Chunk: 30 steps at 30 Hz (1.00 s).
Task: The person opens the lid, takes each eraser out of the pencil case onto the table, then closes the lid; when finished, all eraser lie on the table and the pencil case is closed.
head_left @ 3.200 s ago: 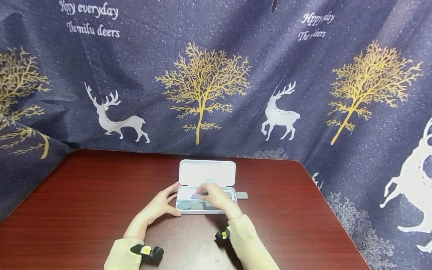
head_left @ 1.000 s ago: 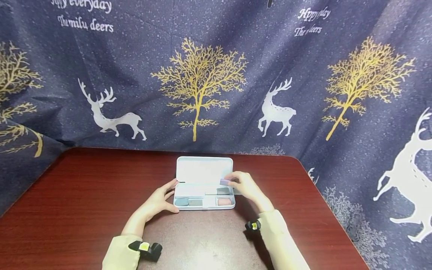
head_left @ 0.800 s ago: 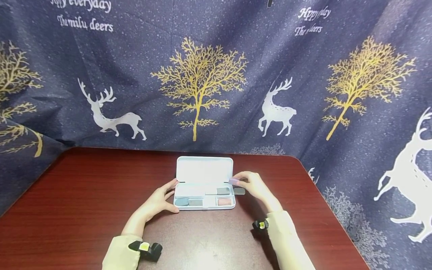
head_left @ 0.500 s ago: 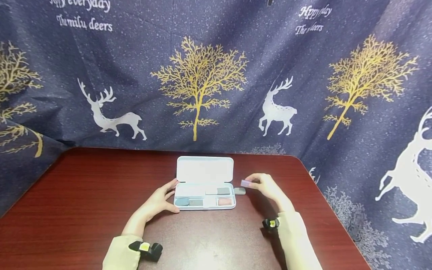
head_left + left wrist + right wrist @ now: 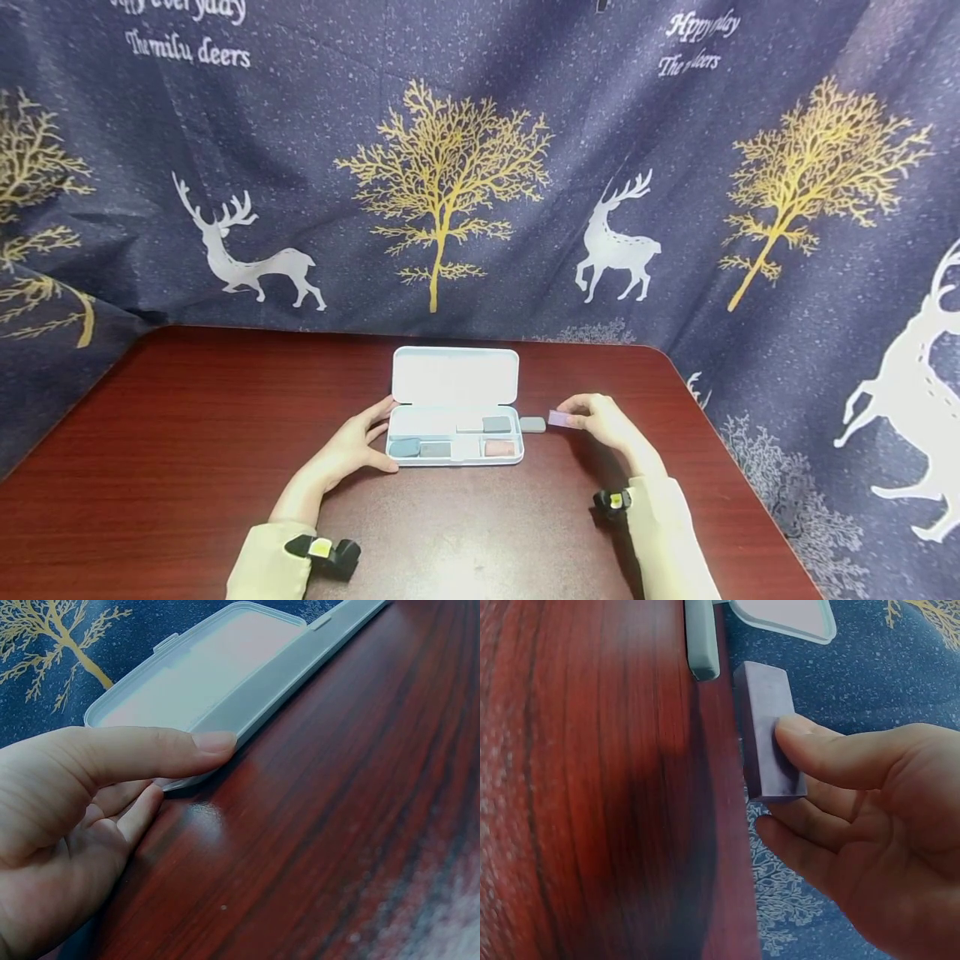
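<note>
My left hand (image 5: 348, 446) holds the left end of an open pale blue pencil case (image 5: 455, 463). In the left wrist view its thumb lies along the case wall (image 5: 255, 712), with the other fingers around the corner. To the right of the case, my right hand (image 5: 607, 421) pinches a purple rectangular block (image 5: 558, 418) between thumb and fingers. The block's broad face shows in the right wrist view (image 5: 772, 727); whether it touches the table cannot be told. A grey block (image 5: 532, 425) lies between the case and the purple block.
Inside the case are a teal piece (image 5: 405, 448), a grey-blue piece (image 5: 435, 450), a pink piece (image 5: 499, 448) and a dark grey piece (image 5: 496, 425). The lid (image 5: 455, 375) stands raised at the back. A patterned cloth (image 5: 495, 167) hangs behind the reddish-brown table (image 5: 247, 400).
My right hand has taken the purple block out of the case, carried it right past the grey block, and lowered it a little. My left hand has stayed at the case's left end.
</note>
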Each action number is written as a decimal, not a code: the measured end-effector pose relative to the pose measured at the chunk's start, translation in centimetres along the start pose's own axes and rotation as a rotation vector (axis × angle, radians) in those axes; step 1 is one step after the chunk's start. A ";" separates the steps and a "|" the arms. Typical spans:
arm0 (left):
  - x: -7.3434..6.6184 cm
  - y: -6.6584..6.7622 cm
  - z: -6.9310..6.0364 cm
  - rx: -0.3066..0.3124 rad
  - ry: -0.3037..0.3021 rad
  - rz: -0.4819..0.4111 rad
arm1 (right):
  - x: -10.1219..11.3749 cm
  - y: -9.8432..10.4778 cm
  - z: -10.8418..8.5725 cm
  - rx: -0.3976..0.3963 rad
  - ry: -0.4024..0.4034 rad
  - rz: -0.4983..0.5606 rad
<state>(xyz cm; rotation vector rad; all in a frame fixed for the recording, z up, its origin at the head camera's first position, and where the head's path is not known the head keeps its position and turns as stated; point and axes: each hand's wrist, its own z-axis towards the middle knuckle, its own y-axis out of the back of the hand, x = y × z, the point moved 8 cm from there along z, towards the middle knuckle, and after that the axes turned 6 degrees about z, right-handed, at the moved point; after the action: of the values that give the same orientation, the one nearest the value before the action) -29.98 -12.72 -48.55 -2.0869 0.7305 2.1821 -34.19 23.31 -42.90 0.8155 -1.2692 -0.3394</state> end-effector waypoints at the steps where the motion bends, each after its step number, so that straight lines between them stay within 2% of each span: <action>1: 0.0 0.0 0.0 0.000 0.002 -0.002 | 0.0 -0.1 0.0 0.007 -0.006 0.005; 9: -0.1 0.0 0.0 -0.005 0.004 -0.013 | 0.0 -0.8 0.0 0.050 0.000 -0.025; 23: 0.1 0.0 0.0 -0.005 0.000 -0.009 | -0.2 -1.0 0.4 0.045 0.021 -0.094; 30: 0.3 0.1 0.1 -0.010 0.018 -0.002 | -0.5 -1.0 0.8 0.035 -0.001 -0.123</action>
<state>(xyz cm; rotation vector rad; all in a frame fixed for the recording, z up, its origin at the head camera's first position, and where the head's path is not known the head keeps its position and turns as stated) -30.13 -12.82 -48.79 -2.1131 0.7201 2.1734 -34.85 22.70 -43.92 0.9252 -1.2311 -0.4172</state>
